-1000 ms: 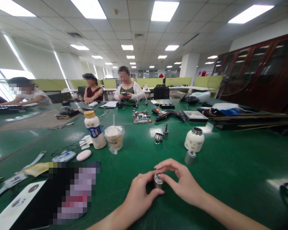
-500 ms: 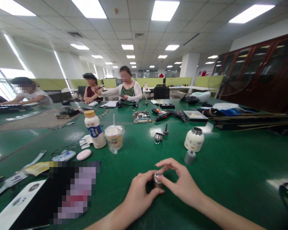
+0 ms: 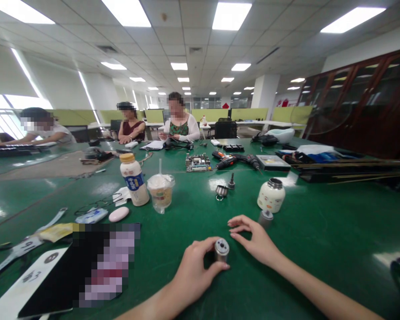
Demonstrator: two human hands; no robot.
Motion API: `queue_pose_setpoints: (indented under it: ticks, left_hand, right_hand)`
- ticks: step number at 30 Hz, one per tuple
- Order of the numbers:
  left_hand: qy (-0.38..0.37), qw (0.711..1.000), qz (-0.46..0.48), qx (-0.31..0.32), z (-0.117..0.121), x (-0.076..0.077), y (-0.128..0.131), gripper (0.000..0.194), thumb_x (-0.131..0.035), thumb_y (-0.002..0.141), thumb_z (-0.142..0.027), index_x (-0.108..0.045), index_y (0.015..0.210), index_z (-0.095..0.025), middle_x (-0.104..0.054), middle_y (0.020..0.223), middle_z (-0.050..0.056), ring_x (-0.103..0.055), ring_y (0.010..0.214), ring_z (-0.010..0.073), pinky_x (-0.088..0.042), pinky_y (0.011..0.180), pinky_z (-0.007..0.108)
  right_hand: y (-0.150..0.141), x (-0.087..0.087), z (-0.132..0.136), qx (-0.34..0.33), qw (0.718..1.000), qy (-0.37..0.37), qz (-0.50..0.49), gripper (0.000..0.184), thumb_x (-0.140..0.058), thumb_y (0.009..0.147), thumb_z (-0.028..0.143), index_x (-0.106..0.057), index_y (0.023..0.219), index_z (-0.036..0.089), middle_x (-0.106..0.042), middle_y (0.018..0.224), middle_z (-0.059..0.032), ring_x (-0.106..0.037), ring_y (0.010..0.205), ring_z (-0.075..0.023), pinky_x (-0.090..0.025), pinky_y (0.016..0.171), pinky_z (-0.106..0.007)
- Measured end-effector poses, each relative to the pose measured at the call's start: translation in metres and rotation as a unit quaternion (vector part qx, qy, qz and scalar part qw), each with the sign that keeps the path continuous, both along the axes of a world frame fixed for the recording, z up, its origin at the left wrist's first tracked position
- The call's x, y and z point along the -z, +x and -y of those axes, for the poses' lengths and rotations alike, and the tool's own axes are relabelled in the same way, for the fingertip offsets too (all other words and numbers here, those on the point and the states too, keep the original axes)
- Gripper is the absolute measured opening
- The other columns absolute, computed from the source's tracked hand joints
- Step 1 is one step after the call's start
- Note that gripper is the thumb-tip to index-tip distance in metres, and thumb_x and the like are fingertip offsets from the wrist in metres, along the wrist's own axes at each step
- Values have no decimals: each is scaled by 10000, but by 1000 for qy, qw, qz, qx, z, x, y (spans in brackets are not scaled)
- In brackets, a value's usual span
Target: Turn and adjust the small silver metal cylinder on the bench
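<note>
My left hand is closed around a small silver metal cylinder, which stands upright on the green table. Its top face shows a dark hole at the centre and smaller holes around it. To the right, my right hand is apart from the cylinder, fingers loosely bent, thumb separate, nothing between them. Just behind that hand stands a second grey metal cylinder, partly covered by it. A cream flask without its lid stands beyond. Farther off lie a small metal cup with a ring and a dark drill attachment.
On the left are a milk tea bottle, a plastic drink cup, a pink oval case and a black flat panel. A circuit board and power drills lie farther back. Several people sit across the table.
My right hand has let go of the cylinder's top and moved right, uncovering its face. My left hand still holds it. A person across the table has drawn an outstretched arm back in.
</note>
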State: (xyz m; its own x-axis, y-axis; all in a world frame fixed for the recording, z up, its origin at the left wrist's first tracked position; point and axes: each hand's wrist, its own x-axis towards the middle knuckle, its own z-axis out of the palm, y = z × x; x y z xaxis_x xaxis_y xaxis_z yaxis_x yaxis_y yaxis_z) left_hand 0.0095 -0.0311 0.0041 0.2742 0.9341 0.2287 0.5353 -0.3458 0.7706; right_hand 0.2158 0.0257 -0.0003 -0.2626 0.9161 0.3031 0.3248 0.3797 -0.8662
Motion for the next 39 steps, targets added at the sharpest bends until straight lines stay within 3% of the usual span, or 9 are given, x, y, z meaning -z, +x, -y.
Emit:
queue_pose_setpoints:
  ticks: [7,15,23,28,33,36,39]
  left_hand:
    - [8,1000,0,8,1,1,-1,409,-781,732,-304,-674,1125,-264,-745,1035,1,-661,936,228,-478,850,317]
    - [21,1000,7,19,1,-1,-1,376,-770,746,-282,-679,1110,-253,-748,1010,7,-670,914,216,-481,848,304]
    - [24,999,9,31,1,-3,-1,358,-746,767,-303,-677,1114,-246,-745,1004,8,-669,901,205,-482,835,294]
    - [26,999,7,31,1,-3,-2,390,-751,765,-271,-662,1145,-255,-747,995,-4,-672,887,202,-479,814,287]
    - [18,999,10,29,0,-2,-2,396,-768,752,-294,-666,1132,-257,-740,1057,-10,-665,950,209,-469,861,296]
    - [4,1000,8,21,0,-4,-2,392,-775,743,-273,-672,1121,-255,-738,1074,-10,-659,972,215,-465,881,305]
    - [1,1000,6,20,0,-4,-1,391,-777,741,-265,-673,1118,-253,-740,1065,-15,-659,959,213,-465,874,307]
  right_hand:
    - [-19,-28,26,-38,994,39,-99,199,-673,833,227,-581,1010,211,-700,1025,-63,-715,902,-202,-564,881,-377]
    - [-30,-34,43,-64,997,39,-29,163,-618,840,137,-635,981,218,-702,953,-28,-684,908,-177,-547,861,-327]
    - [-30,-40,42,-5,993,117,0,148,-665,825,225,-636,970,217,-658,883,-29,-646,827,-184,-527,800,-330]
    - [-33,-36,44,-27,997,79,-3,153,-679,807,177,-649,949,226,-694,917,-25,-680,857,-188,-526,846,-349]
    - [-26,-31,30,19,993,93,-72,92,-677,828,235,-631,905,213,-700,921,-44,-689,859,-194,-543,836,-354]
    - [-12,-22,13,40,995,77,-45,134,-667,831,241,-618,949,201,-701,955,-58,-697,865,-202,-543,857,-380]
    - [1,-7,-1,7,1000,21,6,173,-664,811,200,-622,978,185,-704,985,-60,-708,861,-203,-558,844,-384]
